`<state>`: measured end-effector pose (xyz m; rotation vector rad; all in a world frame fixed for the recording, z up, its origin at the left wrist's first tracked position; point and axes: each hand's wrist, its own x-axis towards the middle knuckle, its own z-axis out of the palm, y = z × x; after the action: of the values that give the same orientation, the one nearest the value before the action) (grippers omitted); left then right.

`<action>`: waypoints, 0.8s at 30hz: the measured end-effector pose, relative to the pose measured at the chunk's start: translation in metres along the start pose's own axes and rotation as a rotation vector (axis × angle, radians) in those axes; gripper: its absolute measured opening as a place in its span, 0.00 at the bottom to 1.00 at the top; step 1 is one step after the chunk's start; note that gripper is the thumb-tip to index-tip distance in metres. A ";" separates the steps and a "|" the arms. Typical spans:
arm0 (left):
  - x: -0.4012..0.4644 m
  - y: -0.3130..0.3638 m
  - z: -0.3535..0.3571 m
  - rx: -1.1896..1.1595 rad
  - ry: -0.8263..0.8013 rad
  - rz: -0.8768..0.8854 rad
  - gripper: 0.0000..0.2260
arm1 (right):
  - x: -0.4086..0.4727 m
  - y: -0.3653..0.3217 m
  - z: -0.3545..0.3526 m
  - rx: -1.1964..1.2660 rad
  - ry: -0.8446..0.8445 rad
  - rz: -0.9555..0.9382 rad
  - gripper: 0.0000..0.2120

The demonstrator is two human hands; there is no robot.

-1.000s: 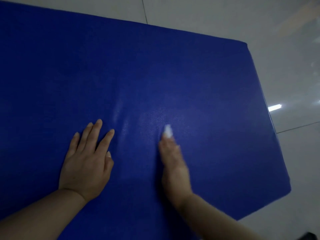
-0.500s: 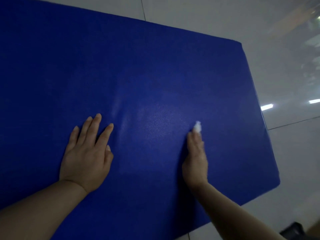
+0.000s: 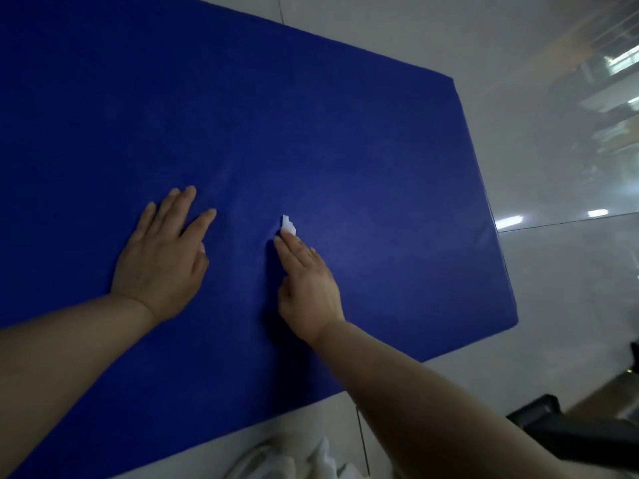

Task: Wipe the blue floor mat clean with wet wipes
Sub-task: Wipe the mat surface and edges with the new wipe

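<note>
Nearest the camera, a heap of white cloth or wipes (image 3: 294,461) at the bottom edge, on pale floor tiles (image 3: 570,323); cannot tell which it is. Dark object (image 3: 567,430) low right, unidentified. Blue floor mat (image 3: 311,133) lies flat on the tiles and fills most of the view; near edge runs diagonally, right corner past the right forearm. Surface looks smooth, vinyl-like, faintly sheened, with some thickness at the far right edge: likely padded, giving slightly under pressure, slick when damp. Needs no lifting; best steadied by a flat palm. Left hand (image 3: 162,257) does that: palm down, fingers straight and spread, pressing the mat, holding nothing. Right hand (image 3: 307,285) just beside it, the two apart, fingers extended together and pointing away, pressing a small wet wipe (image 3: 288,227) against the mat. Only a white scrap shows beyond the fingertips; the rest is hidden under the hand. Wipe is soft, light, apt to bunch or slip; flat finger pressure should keep it moving with the hand. Both forearms reach forward from below. Beyond, glossy tiles with reflections.
</note>
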<state>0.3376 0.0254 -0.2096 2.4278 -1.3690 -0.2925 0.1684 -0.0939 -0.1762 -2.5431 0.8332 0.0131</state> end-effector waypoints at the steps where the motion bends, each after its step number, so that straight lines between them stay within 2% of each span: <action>1: -0.011 0.001 -0.002 0.002 -0.002 -0.016 0.19 | -0.001 -0.008 -0.004 0.007 0.001 0.040 0.31; 3: -0.033 0.008 -0.004 -0.003 -0.001 -0.066 0.21 | -0.001 -0.015 -0.011 -0.025 -0.009 0.079 0.32; 6: -0.051 0.022 -0.002 0.004 -0.012 -0.080 0.20 | 0.002 -0.018 -0.012 -0.037 0.064 0.121 0.32; 8: -0.047 0.023 0.006 0.044 -0.008 -0.072 0.21 | 0.010 -0.015 -0.001 -0.052 0.019 0.127 0.31; 11: -0.037 0.019 0.016 0.098 0.004 -0.070 0.22 | 0.010 0.006 0.012 -0.118 -0.067 0.029 0.27; 14: -0.042 0.018 0.018 0.095 -0.030 -0.082 0.25 | -0.018 0.052 -0.001 -0.168 -0.126 -0.034 0.36; 16: -0.041 0.021 0.015 0.069 -0.040 -0.101 0.26 | -0.034 0.093 -0.023 -0.213 -0.060 0.128 0.40; 18: -0.039 0.023 0.015 0.085 -0.040 -0.109 0.26 | -0.040 0.127 -0.042 -0.190 0.034 0.384 0.40; 21: -0.039 0.022 0.016 0.109 -0.043 -0.103 0.25 | -0.032 0.134 -0.044 -0.077 0.194 0.718 0.38; 22: -0.040 0.021 0.016 0.114 -0.048 -0.102 0.25 | -0.027 0.126 -0.039 -0.044 0.231 0.741 0.38; 24: -0.040 0.021 0.015 0.111 -0.053 -0.107 0.25 | -0.021 0.101 -0.019 -0.065 0.234 0.599 0.39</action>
<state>0.2954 0.0463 -0.2151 2.6078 -1.3119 -0.3170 0.0916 -0.1621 -0.1989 -2.2823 1.6804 -0.0693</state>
